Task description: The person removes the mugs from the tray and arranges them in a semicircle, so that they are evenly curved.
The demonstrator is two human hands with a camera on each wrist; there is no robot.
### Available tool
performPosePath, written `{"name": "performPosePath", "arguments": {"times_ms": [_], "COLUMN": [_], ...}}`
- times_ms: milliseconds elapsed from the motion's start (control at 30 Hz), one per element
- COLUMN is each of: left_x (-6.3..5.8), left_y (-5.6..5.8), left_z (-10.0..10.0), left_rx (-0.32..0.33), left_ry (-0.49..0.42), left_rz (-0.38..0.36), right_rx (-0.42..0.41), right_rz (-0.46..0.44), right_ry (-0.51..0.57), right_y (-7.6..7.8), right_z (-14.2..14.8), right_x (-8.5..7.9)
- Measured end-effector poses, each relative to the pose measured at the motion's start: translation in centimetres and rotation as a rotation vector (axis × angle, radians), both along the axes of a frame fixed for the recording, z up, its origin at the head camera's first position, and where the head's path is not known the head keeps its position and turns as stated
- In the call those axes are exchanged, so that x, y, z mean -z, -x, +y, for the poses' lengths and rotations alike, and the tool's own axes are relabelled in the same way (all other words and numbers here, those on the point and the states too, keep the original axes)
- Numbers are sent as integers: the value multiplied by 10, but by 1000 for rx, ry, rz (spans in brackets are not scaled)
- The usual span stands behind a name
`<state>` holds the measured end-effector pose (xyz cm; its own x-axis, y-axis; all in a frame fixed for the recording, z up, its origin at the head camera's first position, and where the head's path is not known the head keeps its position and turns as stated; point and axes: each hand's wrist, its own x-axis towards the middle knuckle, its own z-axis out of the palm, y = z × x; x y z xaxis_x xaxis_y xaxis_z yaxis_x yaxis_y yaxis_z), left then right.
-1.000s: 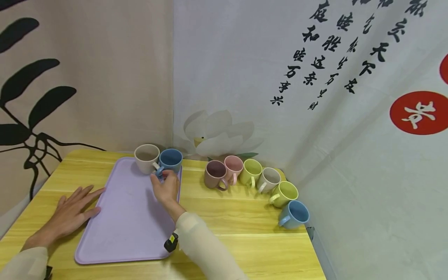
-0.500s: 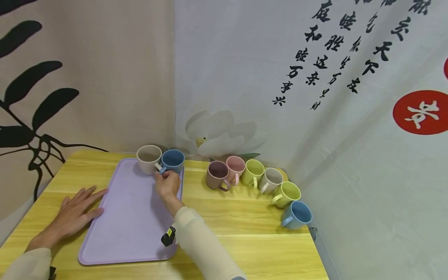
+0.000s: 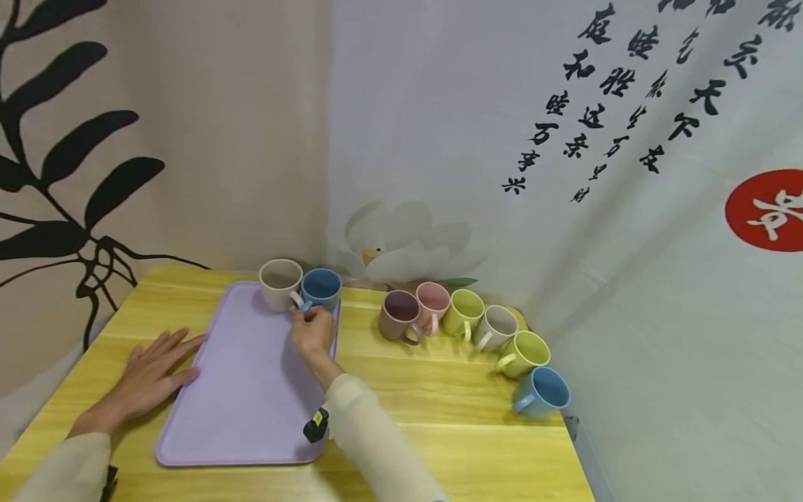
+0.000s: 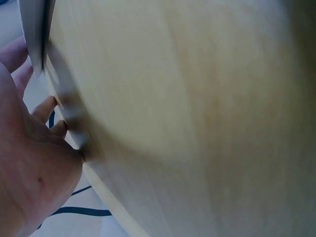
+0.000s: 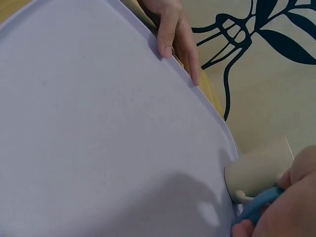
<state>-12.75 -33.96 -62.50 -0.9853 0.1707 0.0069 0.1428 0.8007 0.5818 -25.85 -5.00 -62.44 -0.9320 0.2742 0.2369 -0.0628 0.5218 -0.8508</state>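
Observation:
A blue mug (image 3: 322, 287) stands at the far right corner of the lavender tray (image 3: 251, 397). My right hand (image 3: 314, 333) pinches its handle, which points toward me; in the right wrist view the fingers cover part of the blue handle (image 5: 257, 206). Close on its left is a cream mug (image 3: 279, 286), also on the tray, its handle right beside the blue one. My left hand (image 3: 147, 376) lies with fingers spread at the tray's left edge, thumb and index fingertip touching the rim. The left wrist view shows that hand's palm side (image 4: 39, 163) low over the wood.
Right of the tray, a curved row of mugs stands on the wooden table (image 3: 439, 446): a brown mug (image 3: 398, 317), a pink mug (image 3: 433, 301), two yellow-green mugs, a grey-white mug (image 3: 497, 326) and a blue mug (image 3: 542, 392) near the right edge. A printed curtain hangs behind.
The head view has shifted, so the whole scene sits further right in the picture. My right hand stays at the blue mug's handle, and my left hand stays at the tray's edge.

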Motion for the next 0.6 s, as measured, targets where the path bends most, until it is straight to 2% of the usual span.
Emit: {"name": "performPosePath", "arguments": {"times_ms": [33, 100, 133, 167, 233, 267, 333, 400, 467, 500, 600], "left_x": [-1, -3, -3, -3, -2, -2, -2, -3, -4, -5, -5], "left_y": [-1, -2, -1, -1, 0, 0, 0, -1, -2, -3, -5], "left_z": [0, 1, 2, 3, 5, 6, 8, 8, 8, 7, 3], "left_rx": [0, 0, 0, 0, 1, 0, -1, -4, -7, -10, -16], "left_ry": [-3, -6, -6, -8, -9, -11, -14, -18, -23, -22, -21], "left_rz": [3, -4, -2, -3, -4, -6, -10, -12, -17, -17, -13], "right_rx": [-5, -10, -8, -25, -12, 1, 4, 31, 42, 37, 36], "right_rz": [-14, 6, -2, -32, -9, 10, -51, 1, 13, 9, 30], "right_ry": [12, 23, 34, 69, 65, 42, 58, 20, -35, -22, -52], "right_y": [-7, -9, -12, -17, -7, -9, -10, 1, -11, -4, 0], "right_z": [2, 5, 8, 13, 17, 17, 22, 22, 22, 23, 25], "right_x": [-11, -10, -14, -25, -2, -3, -5, 19, 0, 12, 18]}}
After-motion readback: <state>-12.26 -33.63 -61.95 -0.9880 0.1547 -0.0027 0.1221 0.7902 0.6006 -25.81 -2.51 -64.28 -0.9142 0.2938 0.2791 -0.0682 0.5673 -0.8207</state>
